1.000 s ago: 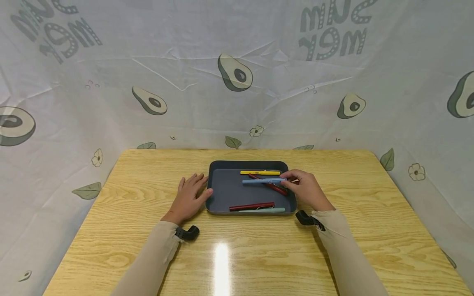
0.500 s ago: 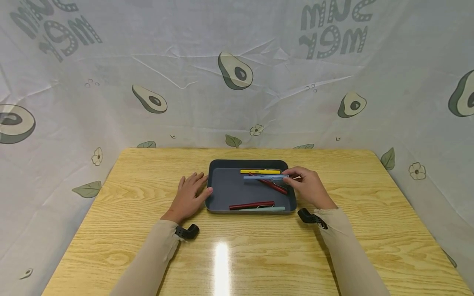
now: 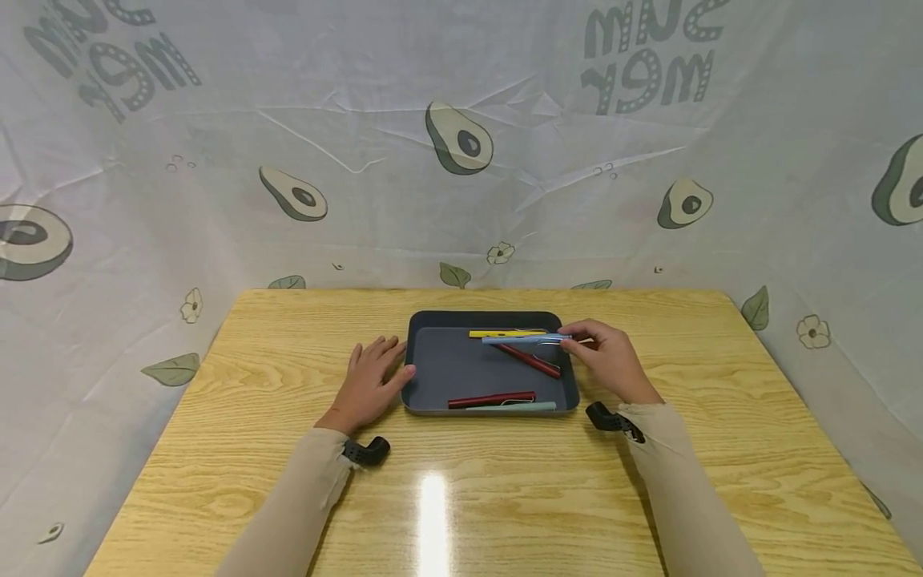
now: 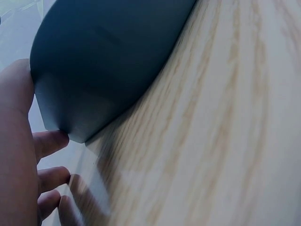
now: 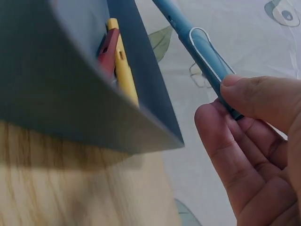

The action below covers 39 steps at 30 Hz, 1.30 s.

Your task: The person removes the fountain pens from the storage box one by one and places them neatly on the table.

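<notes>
My right hand [image 3: 610, 361] pinches a light blue pen [image 3: 517, 340] by its clip end, between thumb and fingers. The right wrist view shows that pen [image 5: 197, 49] raised above the tray's rim, tilted. Below it in the dark grey tray [image 3: 438, 361], a yellow pen [image 3: 481, 334] lies along the back and a dark red pen [image 3: 532, 361] lies slantwise. At the tray's front are another dark red pen [image 3: 490, 400] and a pale green pen [image 3: 530, 407]. My left hand [image 3: 369, 381] rests at the tray's left side, fingers spread, thumb at the rim.
The tray stands on a wooden table [image 3: 288, 497], toward its back edge. A printed white cloth [image 3: 375, 200] hangs behind and at both sides. Each wrist wears a black camera band [image 3: 366, 453]. A bright reflection lies on the table's front.
My right hand has moved back and to the right with the light blue pen, lifting it off the slanted red pen. My left hand has stayed in place.
</notes>
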Motion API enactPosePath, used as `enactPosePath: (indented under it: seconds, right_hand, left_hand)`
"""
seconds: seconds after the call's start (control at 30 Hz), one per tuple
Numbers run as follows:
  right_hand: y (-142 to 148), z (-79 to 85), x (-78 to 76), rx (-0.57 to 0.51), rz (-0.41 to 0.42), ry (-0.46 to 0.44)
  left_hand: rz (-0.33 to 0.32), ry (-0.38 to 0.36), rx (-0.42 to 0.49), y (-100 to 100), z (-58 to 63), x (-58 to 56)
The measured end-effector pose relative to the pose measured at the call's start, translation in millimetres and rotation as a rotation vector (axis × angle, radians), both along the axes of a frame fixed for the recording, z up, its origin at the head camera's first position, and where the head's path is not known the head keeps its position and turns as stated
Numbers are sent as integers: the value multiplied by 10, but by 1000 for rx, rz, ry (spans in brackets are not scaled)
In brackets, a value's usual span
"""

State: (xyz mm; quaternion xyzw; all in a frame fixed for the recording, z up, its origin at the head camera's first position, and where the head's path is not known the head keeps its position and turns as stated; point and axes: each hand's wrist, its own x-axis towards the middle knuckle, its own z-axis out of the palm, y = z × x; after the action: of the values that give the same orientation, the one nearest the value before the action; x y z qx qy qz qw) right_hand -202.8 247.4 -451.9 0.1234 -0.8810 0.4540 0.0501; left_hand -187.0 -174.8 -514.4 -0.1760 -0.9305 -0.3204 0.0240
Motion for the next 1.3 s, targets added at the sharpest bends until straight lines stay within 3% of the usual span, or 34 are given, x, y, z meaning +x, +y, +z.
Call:
enactPosePath:
  seconds: [0.3,1.3]
  right_hand:
    - [147,-59,-9,12,-15,9]
    - [851,180,-45,144,-118,62]
  left_hand:
    - [-3,-10,11,6,-49,29]
    - [4,-12,2,7,40,26]
